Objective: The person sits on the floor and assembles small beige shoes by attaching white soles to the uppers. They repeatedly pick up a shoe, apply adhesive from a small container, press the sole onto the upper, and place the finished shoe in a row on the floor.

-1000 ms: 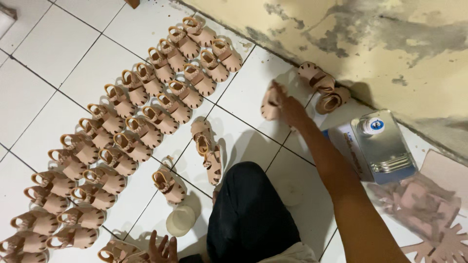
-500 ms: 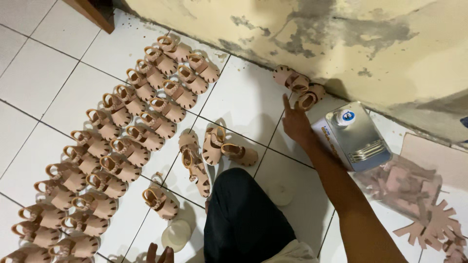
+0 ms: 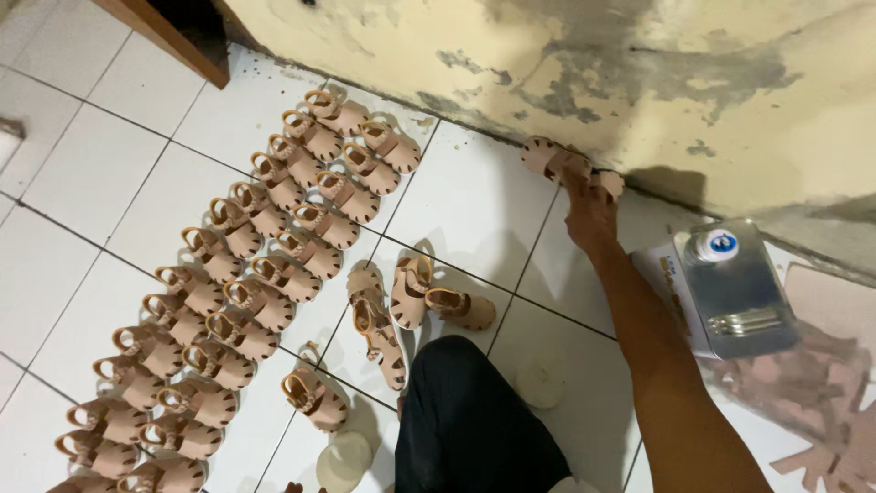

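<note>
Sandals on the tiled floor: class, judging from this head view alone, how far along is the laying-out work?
Done: two long rows of tan sandals lie paired on the floor. In hand: the right hand reaches to the small pile of sandals by the wall; whether its fingers grip one is unclear. Left: loose sandals near the knee lie unaligned, one apart. The left hand is barely visible.

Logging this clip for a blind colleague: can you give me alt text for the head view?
The person's right hand reaches to small tan sandals by the wall and touches them. Rows of matching sandals lie on the white tiled floor, with a few loose sandals near the person's dark-trousered knee. A metal can lies beside the forearm; the left hand is barely visible at the bottom edge.
</note>
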The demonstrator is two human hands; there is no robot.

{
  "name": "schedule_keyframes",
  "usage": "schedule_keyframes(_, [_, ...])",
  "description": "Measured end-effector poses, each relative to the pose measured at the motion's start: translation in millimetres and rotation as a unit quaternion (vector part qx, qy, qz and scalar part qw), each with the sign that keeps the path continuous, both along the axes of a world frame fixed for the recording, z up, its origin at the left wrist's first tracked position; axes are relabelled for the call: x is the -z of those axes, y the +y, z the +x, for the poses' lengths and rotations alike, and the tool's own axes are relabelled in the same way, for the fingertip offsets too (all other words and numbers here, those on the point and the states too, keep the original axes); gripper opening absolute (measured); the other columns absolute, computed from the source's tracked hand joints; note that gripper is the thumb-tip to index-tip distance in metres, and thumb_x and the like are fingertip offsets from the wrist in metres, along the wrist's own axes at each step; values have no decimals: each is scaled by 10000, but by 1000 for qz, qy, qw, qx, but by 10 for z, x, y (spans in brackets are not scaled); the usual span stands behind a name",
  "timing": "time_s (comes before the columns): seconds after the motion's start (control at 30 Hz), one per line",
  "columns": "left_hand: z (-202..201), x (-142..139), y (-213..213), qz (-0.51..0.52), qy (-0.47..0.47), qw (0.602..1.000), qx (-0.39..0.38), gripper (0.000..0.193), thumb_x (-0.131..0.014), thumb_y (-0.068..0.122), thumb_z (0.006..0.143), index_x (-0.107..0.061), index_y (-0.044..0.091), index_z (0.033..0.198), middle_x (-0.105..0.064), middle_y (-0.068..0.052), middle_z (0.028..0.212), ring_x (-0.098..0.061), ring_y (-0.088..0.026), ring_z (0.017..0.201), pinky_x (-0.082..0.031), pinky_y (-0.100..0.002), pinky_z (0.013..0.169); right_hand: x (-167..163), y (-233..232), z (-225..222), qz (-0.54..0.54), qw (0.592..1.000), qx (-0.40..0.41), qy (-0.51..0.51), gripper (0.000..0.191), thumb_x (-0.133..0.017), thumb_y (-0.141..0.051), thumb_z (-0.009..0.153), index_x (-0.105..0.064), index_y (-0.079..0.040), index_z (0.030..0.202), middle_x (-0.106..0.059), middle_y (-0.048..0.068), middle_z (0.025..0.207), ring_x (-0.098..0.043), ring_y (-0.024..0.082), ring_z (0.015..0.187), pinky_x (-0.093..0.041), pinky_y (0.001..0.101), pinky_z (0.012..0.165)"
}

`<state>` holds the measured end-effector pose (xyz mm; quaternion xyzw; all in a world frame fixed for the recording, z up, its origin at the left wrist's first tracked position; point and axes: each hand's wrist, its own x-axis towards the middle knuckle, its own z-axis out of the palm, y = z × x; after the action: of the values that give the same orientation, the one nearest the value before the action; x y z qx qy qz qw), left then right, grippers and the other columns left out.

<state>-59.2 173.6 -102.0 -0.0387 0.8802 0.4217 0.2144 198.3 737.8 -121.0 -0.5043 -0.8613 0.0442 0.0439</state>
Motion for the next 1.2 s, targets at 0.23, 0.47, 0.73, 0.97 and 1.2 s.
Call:
schedule_keyframes(0.23, [58,219,-229,5,6,1000,-22,791,-729,217,860,-375,-5,1531,-534,-244,1442,-643,-374,1190,-579,-469,903,17,63,-265,-83,994,63,16,968,-714,-145,946,-114,-234,1701,-622,179,1358,-523,446,1205,-546,554,846])
schedule_keyframes(0.47, [324,231,-503,71,26,997,-16,770,-721,228,865,-391,-11,1518,-524,-231,1465,-655,-373,1170,-584,-458,889,-17,-124,-473,-148,981,101,74,975,-670,-37,950,-128,-268,1726,-591,277,1291,-656,401,863,-560,475,677])
schedule_keyframes(0.73, [552,-66,-590,66,22,997,24,672,-670,270,912,-431,11,1483,-558,-205,1436,-669,-298,1180,-583,-401,881,-18,-1152,-1173,-29,975,-186,116,1089,-864,-157,719,-209,-168,1589,-774,142,932,-682,327,936,-464,597,909])
schedule_keyframes(0.97, [732,-191,-950,112,13,993,21,539,-667,270,943,-552,27,1409,-708,-176,1264,-700,-277,1168,-564,-374,945,-816,-1671,-1583,-271,904,-199,265,946,-758,-110,898,-224,-175,1676,-716,164,1094,-709,249,1005,-581,404,911])
schedule_keyframes(1.2, [669,-188,-929,272,5,962,24,439,-644,265,997,-638,3,1349,-729,-162,1235,-682,-265,1116,-540,-348,946,-1977,-2629,-1532,-407,752,-420,305,933,-779,-13,841,-266,-105,1615,-586,139,1369,-684,184,1053,-565,360,958])
